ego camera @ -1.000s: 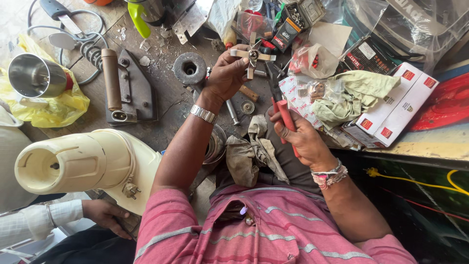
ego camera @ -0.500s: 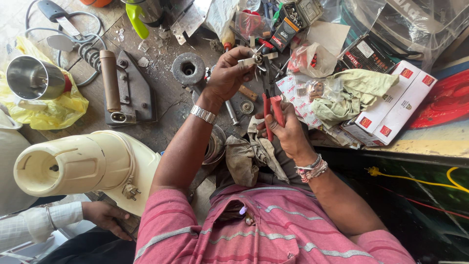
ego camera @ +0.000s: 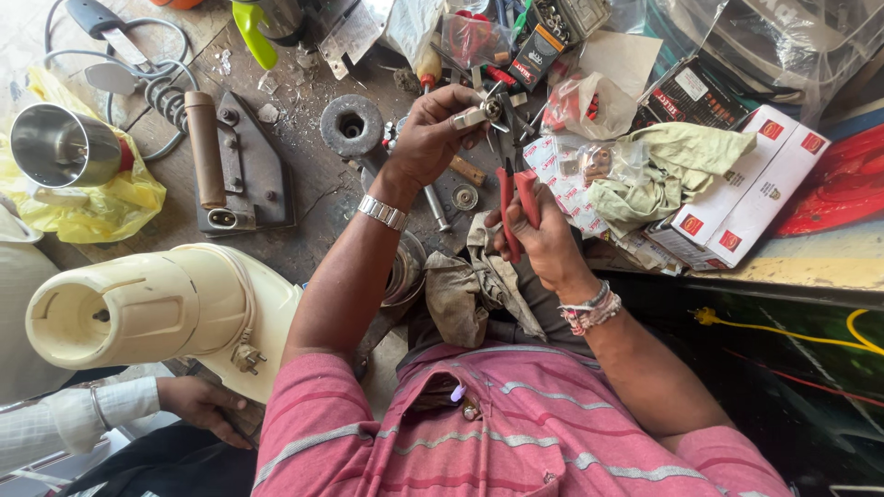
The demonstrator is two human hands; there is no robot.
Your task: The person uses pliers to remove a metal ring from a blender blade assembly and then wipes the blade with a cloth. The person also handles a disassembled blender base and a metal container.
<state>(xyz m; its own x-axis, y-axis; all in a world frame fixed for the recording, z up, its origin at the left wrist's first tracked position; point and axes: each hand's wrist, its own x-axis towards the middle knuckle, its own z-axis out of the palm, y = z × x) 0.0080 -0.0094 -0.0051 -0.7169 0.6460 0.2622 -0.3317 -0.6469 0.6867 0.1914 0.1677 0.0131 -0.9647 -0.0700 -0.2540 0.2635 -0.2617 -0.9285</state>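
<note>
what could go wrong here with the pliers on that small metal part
1. The left hand pinches the small metal part by its fingertips, close to where the red-handled pliers in the right hand bite; a slip might nip a finger.
2. If the part pops free, it could vanish among the loose pieces crowding the workbench.
3. A grey rag lies under the right hand and might snag the handles.
</note>
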